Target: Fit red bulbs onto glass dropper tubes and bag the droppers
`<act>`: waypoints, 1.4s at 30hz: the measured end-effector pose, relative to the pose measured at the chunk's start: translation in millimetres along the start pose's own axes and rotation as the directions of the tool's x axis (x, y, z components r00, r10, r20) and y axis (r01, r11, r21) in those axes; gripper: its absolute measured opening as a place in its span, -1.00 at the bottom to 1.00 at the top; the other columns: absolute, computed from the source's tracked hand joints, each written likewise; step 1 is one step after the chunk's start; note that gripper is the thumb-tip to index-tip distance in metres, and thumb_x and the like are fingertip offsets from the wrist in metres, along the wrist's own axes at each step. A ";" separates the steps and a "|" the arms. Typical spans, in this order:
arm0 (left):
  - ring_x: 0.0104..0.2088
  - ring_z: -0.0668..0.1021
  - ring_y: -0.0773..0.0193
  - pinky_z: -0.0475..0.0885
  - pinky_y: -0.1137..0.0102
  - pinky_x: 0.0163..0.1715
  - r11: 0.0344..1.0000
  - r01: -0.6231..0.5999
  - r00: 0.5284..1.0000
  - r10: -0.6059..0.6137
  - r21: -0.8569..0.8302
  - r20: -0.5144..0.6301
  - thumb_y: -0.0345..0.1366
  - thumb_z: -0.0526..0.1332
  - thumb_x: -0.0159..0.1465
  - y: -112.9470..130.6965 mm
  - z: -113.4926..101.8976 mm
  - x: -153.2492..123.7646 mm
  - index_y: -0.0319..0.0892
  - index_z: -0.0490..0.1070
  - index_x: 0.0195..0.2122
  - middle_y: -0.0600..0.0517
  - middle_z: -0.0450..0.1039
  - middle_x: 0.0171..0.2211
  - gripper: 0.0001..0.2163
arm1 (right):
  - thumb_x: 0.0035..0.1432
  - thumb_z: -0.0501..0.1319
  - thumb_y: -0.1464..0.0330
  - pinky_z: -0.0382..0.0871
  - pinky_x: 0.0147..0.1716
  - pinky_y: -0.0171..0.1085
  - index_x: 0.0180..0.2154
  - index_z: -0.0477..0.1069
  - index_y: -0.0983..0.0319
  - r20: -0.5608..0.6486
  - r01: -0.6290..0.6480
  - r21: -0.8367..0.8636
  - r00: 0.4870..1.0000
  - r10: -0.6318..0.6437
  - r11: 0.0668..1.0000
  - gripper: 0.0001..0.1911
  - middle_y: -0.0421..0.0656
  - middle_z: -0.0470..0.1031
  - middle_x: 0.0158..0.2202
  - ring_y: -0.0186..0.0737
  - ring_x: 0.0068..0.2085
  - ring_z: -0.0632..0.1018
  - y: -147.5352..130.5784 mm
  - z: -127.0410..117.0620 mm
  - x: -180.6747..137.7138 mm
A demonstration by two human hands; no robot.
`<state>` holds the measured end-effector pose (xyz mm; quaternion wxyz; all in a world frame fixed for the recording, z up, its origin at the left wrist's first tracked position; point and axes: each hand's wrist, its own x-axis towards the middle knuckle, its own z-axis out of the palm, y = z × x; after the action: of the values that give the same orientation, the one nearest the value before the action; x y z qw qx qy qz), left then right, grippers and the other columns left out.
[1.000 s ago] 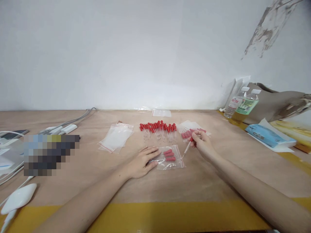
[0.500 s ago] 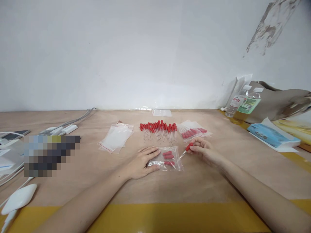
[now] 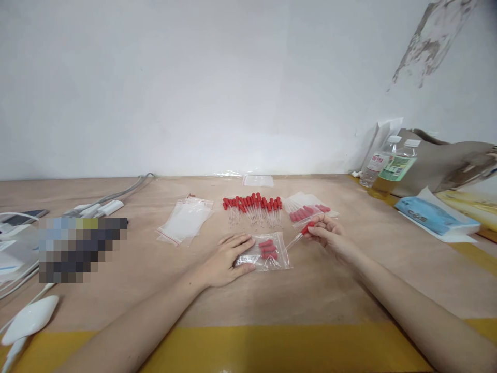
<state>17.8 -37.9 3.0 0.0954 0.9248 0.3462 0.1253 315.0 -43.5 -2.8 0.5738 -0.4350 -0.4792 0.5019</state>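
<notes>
A clear zip bag (image 3: 282,259) lies flat on the table with red-bulbed droppers (image 3: 268,248) inside. My left hand (image 3: 233,259) rests palm down over the bag's left end, fingers stretched out. Between the thumb and fingers of my right hand (image 3: 328,235) is a glass dropper (image 3: 298,238), pinched by its red rubber bulb. Its glass tip points down and left, close to the bag's right edge; whether it touches the bag I cannot tell. Behind the bag, several loose droppers (image 3: 254,203) lie in a row, red bulbs away from me.
Filled bags of droppers (image 3: 306,211) lie behind my right hand. Flat zip bags (image 3: 185,220) are stacked at the left, and another bag (image 3: 258,181) lies by the wall. Bottles (image 3: 395,168) and a tissue pack (image 3: 435,217) stand right. Cables (image 3: 112,195) and a white device (image 3: 31,318) lie left.
My right hand has moved slightly right and up with the dropper, drawing its tip away from the bag's edge. My left hand has stayed in place on the bag.
</notes>
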 end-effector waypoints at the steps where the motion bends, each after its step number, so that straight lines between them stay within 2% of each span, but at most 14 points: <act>1: 0.17 0.14 0.15 0.00 0.14 0.13 1.000 0.008 1.000 -0.008 0.004 -0.001 0.03 -0.03 0.22 0.4 0.1 0.0 -0.02 0.02 0.17 0.00 0.06 0.18 -0.48 | -0.15 0.29 0.33 0.35 -0.40 -0.32 -0.36 0.24 0.19 0.005 -0.004 0.009 1.000 0.003 1.000 -0.72 -0.25 0.45 -0.47 -0.35 -0.45 0.49 -0.1 0.0 -0.4; 4: 0.17 0.14 0.14 -0.01 0.13 0.12 0.999 0.035 0.999 -0.035 0.009 0.001 0.03 -0.05 0.23 1.6 -0.4 -0.3 0.00 0.02 0.17 0.02 0.05 0.19 -0.49 | -0.12 0.28 0.35 0.35 -0.38 -0.33 -0.29 0.24 0.18 0.054 -0.022 0.024 0.998 0.020 0.999 -0.69 -0.26 0.45 -0.45 -0.37 -0.44 0.49 1.2 2.3 -3.5; 7: 0.17 0.13 0.18 0.01 0.13 0.11 0.998 0.059 0.998 -0.059 -0.001 0.007 -0.06 -0.16 0.30 2.1 -2.2 -0.4 0.02 0.03 0.17 0.06 0.06 0.18 -0.58 | -0.11 0.28 0.33 0.35 -0.35 -0.31 -0.32 0.24 0.21 0.137 -0.069 0.006 0.988 0.067 0.998 -0.72 -0.22 0.46 -0.42 -0.34 -0.41 0.50 3.3 5.5 -8.0; 10: 0.16 0.15 0.16 0.01 0.12 0.09 0.999 0.050 0.999 -0.050 0.003 0.015 -0.06 -0.16 0.30 1.7 -3.1 -0.3 0.02 0.03 0.17 0.04 0.06 0.18 -0.58 | -0.12 0.28 0.29 0.34 -0.36 -0.28 -0.39 0.24 0.22 0.239 -0.100 -0.143 0.962 0.133 0.985 -0.73 -0.21 0.45 -0.44 -0.31 -0.38 0.49 2.4 5.5 -11.1; 12: 0.16 0.16 0.12 0.00 0.10 0.09 0.999 0.040 0.999 -0.040 0.016 0.015 -0.01 -0.09 0.26 1.4 -2.7 -0.2 0.00 0.02 0.17 0.01 0.05 0.19 -0.53 | -0.14 0.29 0.28 0.32 -0.42 -0.32 -0.43 0.25 0.23 0.290 -0.030 -0.293 0.950 0.119 0.956 -0.73 -0.23 0.42 -0.49 -0.33 -0.43 0.46 0.7 3.3 -10.9; 14: 0.15 0.16 0.10 -0.01 0.09 0.09 0.999 0.041 0.999 -0.041 0.021 0.007 0.01 -0.06 0.24 1.2 -1.8 -0.3 0.00 0.02 0.17 0.00 0.05 0.19 -0.51 | -0.14 0.30 0.27 0.28 -0.47 -0.35 -0.46 0.26 0.23 0.287 0.073 -0.384 0.957 0.044 0.921 -0.74 -0.25 0.38 -0.52 -0.37 -0.48 0.41 -0.2 0.6 -9.2; 18: 0.16 0.15 0.07 -0.02 0.07 0.09 0.999 0.043 0.999 -0.043 0.017 -0.008 0.04 -0.03 0.22 1.0 -1.0 -0.5 0.02 0.01 0.18 -0.01 0.05 0.19 -0.48 | -0.13 0.29 0.23 0.26 -0.45 -0.34 -0.46 0.26 0.22 0.213 0.149 -0.388 0.975 -0.069 0.909 -0.73 -0.23 0.39 -0.49 -0.36 -0.46 0.40 0.5 -2.6 -6.4; 23: 0.15 0.16 0.12 -0.01 0.11 0.09 0.999 0.045 0.999 -0.044 0.018 -0.018 -0.05 -0.12 0.28 -0.3 -0.8 -0.4 0.02 0.03 0.17 0.00 0.07 0.18 -0.57 | -0.15 0.30 0.22 0.20 -0.54 -0.39 -0.46 0.29 0.24 0.365 0.093 -0.426 0.928 0.077 0.900 -0.72 -0.26 0.38 -0.54 -0.39 -0.52 0.37 -0.1 -6.1 -8.8; 25: 0.15 0.16 0.12 0.00 0.11 0.08 0.999 0.045 0.999 -0.045 0.024 -0.022 -0.04 -0.10 0.28 -0.5 -0.5 -0.2 0.02 0.04 0.17 0.00 0.08 0.17 -0.56 | -0.15 0.31 0.23 0.19 -0.55 -0.39 -0.48 0.31 0.24 0.389 0.119 -0.470 0.917 0.085 0.875 -0.74 -0.26 0.38 -0.55 -0.39 -0.53 0.36 0.8 -6.9 -9.4; 28: 0.14 0.17 0.09 0.00 0.10 0.08 0.999 0.043 0.999 -0.042 0.028 -0.034 0.00 -0.06 0.24 -0.1 0.0 0.3 0.02 0.04 0.16 -0.01 0.08 0.17 -0.53 | -0.13 0.29 0.25 0.25 -0.48 -0.35 -0.48 0.36 0.24 0.428 0.261 -0.557 0.904 0.004 0.788 -0.80 -0.21 0.42 -0.48 -0.33 -0.46 0.40 3.5 -2.2 -9.4; 31: 0.13 0.19 0.07 0.00 0.09 0.07 0.999 0.040 0.998 -0.038 0.027 -0.043 0.02 -0.03 0.22 0.4 0.3 0.9 0.01 0.06 0.16 -0.03 0.10 0.16 -0.51 | -0.11 0.28 0.30 0.27 -0.40 -0.29 -0.49 0.41 0.21 0.466 0.444 -0.606 0.871 -0.158 0.659 -0.88 -0.20 0.44 -0.47 -0.28 -0.41 0.41 5.0 11.2 -10.2; 35: 0.11 0.21 0.06 -0.02 0.07 0.06 0.999 0.040 0.998 -0.039 0.026 -0.051 0.02 -0.02 0.22 0.1 0.8 1.4 0.00 0.08 0.15 -0.05 0.13 0.15 -0.51 | -0.12 0.28 0.36 0.27 -0.33 -0.24 -0.50 0.45 0.16 0.467 0.514 -0.642 0.851 -0.242 0.569 -0.96 -0.20 0.44 -0.49 -0.24 -0.38 0.42 2.9 29.5 -14.0; 39: 0.11 0.21 0.05 -0.04 0.05 0.07 0.999 0.040 0.998 -0.038 0.034 -0.059 0.02 -0.02 0.22 -0.1 1.9 1.6 0.00 0.10 0.14 -0.05 0.13 0.14 -0.52 | -0.05 0.23 0.35 0.28 -0.29 -0.22 -0.37 0.49 0.11 0.468 0.493 -0.644 0.859 -0.209 0.586 -0.87 -0.18 0.47 -0.45 -0.22 -0.34 0.43 -0.7 35.5 -19.5; 42: 0.11 0.21 0.05 -0.05 0.05 0.07 0.998 0.045 0.997 -0.042 0.041 -0.067 0.03 -0.03 0.21 0.0 2.6 1.7 -0.01 0.12 0.13 -0.05 0.15 0.14 -0.51 | -0.02 0.21 0.29 0.30 -0.29 -0.23 -0.30 0.49 0.12 0.453 0.412 -0.614 0.882 -0.126 0.673 -0.81 -0.17 0.48 -0.39 -0.22 -0.33 0.44 -1.7 39.2 -23.1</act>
<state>19.8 -37.0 0.8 0.0669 0.9142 0.3720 0.1461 275.7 -65.9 2.6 0.3344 -0.4370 -0.7915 0.2658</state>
